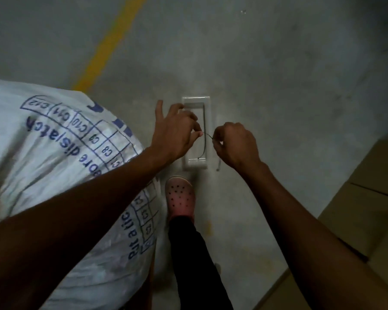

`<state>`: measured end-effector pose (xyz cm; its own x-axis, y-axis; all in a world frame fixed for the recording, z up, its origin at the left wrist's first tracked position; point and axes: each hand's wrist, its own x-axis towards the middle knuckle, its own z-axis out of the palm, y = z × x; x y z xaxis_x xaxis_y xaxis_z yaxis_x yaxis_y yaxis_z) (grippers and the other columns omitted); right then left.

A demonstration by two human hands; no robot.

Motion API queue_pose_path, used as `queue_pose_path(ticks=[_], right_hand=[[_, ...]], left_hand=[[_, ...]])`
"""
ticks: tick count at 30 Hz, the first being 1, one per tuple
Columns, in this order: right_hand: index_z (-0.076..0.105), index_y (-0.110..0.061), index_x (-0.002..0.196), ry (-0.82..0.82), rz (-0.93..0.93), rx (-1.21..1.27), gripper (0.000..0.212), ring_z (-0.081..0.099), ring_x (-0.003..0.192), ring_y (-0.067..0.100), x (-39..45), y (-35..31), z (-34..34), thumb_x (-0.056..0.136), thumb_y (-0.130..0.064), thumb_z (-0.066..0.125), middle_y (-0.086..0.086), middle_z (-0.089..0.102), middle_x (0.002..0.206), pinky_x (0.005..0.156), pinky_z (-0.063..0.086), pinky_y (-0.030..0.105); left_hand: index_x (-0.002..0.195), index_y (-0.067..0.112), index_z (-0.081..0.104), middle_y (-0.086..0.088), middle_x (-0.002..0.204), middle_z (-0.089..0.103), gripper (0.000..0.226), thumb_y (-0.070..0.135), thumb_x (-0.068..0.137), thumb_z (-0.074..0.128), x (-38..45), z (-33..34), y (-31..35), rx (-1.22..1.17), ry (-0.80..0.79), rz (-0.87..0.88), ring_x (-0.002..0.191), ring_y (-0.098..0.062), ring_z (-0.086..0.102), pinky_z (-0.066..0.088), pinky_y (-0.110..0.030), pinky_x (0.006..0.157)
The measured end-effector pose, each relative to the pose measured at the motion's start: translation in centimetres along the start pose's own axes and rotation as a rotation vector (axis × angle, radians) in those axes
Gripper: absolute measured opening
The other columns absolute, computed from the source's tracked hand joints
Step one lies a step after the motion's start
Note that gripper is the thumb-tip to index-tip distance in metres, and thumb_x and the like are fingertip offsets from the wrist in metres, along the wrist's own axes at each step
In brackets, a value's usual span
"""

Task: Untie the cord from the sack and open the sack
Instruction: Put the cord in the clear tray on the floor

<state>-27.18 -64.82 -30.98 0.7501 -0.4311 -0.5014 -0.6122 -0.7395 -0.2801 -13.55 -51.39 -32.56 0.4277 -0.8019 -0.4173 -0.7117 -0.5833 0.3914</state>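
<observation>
Head view: both hands pinching a thin dark cord over a white tray; sack at left.

Nearest, a black trouser leg and pink clog [181, 199] on the concrete floor [278, 86]; cardboard boxes [367, 198] at right. Sack [54, 153], white with blue print, lies left under the left forearm; its mouth is not in view, so whether it is open cannot be told. Left hand [174, 133]: thumb and finger closed on the cord [203, 142], other fingers spread. Right hand [235, 144]: closed, pinching the cord's other part. Cord hangs above the tray [207, 133], apart from the sack. Judged: the cord looks free of the sack; lower it into the tray, let go with both hands, then turn to the sack's mouth. Farthest, a yellow line [112, 43].
</observation>
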Motion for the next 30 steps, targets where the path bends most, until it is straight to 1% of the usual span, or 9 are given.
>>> queue_pose_path(ticks=[4, 7, 9, 13, 17, 21, 24, 27, 30], right_hand=[[0.079, -0.016, 0.099, 0.021, 0.201, 0.065, 0.015, 0.052, 0.122, 0.031, 3.2, 2.2, 5.3, 0.094, -0.025, 0.069, 0.008, 0.059, 0.128, 0.1, 0.038, 0.045], [0.08, -0.02, 0.094, 0.106, 0.423, 0.35, 0.007, 0.047, 0.138, 0.027, 6.0, 3.7, 9.5, 0.093, -0.024, 0.074, 0.003, 0.053, 0.146, 0.111, 0.032, 0.044], [0.081, -0.021, 0.095, 0.148, 0.491, 0.494, 0.006, 0.042, 0.147, 0.026, 7.6, 4.0, 12.2, 0.093, -0.025, 0.077, 0.002, 0.048, 0.157, 0.117, 0.03, 0.047], [0.08, -0.021, 0.095, 0.221, 0.447, 0.54, 0.004, 0.028, 0.158, 0.026, 10.4, 4.8, 16.6, 0.094, -0.023, 0.077, 0.005, 0.038, 0.167, 0.127, 0.02, 0.056], [0.078, -0.019, 0.1, 0.22, 0.291, 0.303, 0.008, 0.014, 0.163, 0.033, 12.5, 7.1, 20.1, 0.098, -0.024, 0.073, 0.009, 0.029, 0.172, 0.13, 0.007, 0.059], [0.077, -0.019, 0.103, 0.146, 0.161, 0.061, 0.011, 0.01, 0.163, 0.039, 13.7, 8.4, 21.8, 0.1, -0.026, 0.069, 0.013, 0.023, 0.175, 0.129, 0.006, 0.063], [0.077, -0.017, 0.112, 0.072, 0.144, -0.038, 0.018, 0.007, 0.163, 0.041, 13.6, 8.3, 22.2, 0.104, -0.024, 0.063, 0.015, 0.017, 0.176, 0.129, 0.006, 0.064], [0.074, -0.02, 0.126, 0.064, 0.152, 0.015, 0.024, 0.005, 0.164, 0.041, 12.7, 8.1, 21.9, 0.106, -0.022, 0.061, 0.014, 0.013, 0.177, 0.13, 0.009, 0.061], [0.068, -0.021, 0.139, 0.057, 0.121, 0.131, 0.034, 0.007, 0.164, 0.039, 11.5, 8.2, 20.6, 0.104, -0.021, 0.065, 0.013, 0.013, 0.177, 0.131, 0.016, 0.059]], left_hand=[[0.115, 0.038, 0.08, 0.003, 0.17, 0.04, 0.028, 0.054, 0.1, 0.063, 2.7, 5.6, 0.1, -0.095, -0.204, -0.174, 0.162, -0.032, 0.016, -0.007, -0.072, 0.124], [0.117, 0.039, 0.08, 0.0, 0.178, 0.02, 0.031, 0.058, 0.1, 0.062, 5.2, 10.0, -0.6, -0.207, -0.177, -0.323, 0.164, -0.035, 0.003, -0.011, -0.075, 0.121], [0.116, 0.04, 0.08, -0.001, 0.179, 0.012, 0.031, 0.059, 0.099, 0.063, 6.5, 12.7, -1.1, -0.26, -0.116, -0.411, 0.164, -0.037, -0.005, -0.014, -0.075, 0.119], [0.115, 0.037, 0.081, -0.001, 0.18, 0.007, 0.026, 0.052, 0.099, 0.067, 8.7, 17.4, -2.3, -0.312, 0.01, -0.505, 0.164, -0.038, -0.008, -0.011, -0.076, 0.121], [0.117, 0.033, 0.08, -0.002, 0.18, 0.006, 0.024, 0.045, 0.1, 0.068, 10.5, 20.1, -3.7, -0.243, 0.069, -0.484, 0.164, -0.037, -0.006, -0.008, -0.074, 0.124], [0.123, 0.033, 0.079, -0.003, 0.18, 0.006, 0.027, 0.045, 0.103, 0.063, 11.7, 21.9, -4.6, -0.097, 0.03, -0.452, 0.164, -0.039, -0.002, -0.003, -0.074, 0.125], [0.134, 0.036, 0.072, -0.005, 0.18, 0.005, 0.031, 0.041, 0.107, 0.059, 11.7, 22.1, -4.6, -0.146, 0.014, -0.477, 0.164, -0.04, 0.0, -0.002, -0.073, 0.126], [0.139, 0.037, 0.068, -0.006, 0.179, 0.008, 0.032, 0.04, 0.107, 0.059, 11.0, 21.3, -4.5, -0.244, 0.038, -0.446, 0.164, -0.037, 0.004, -0.003, -0.067, 0.127], [0.14, 0.037, 0.067, -0.008, 0.178, 0.015, 0.035, 0.038, 0.105, 0.063, 10.2, 20.4, -4.5, -0.266, 0.041, -0.422, 0.164, -0.035, 0.012, 0.004, -0.066, 0.128]])
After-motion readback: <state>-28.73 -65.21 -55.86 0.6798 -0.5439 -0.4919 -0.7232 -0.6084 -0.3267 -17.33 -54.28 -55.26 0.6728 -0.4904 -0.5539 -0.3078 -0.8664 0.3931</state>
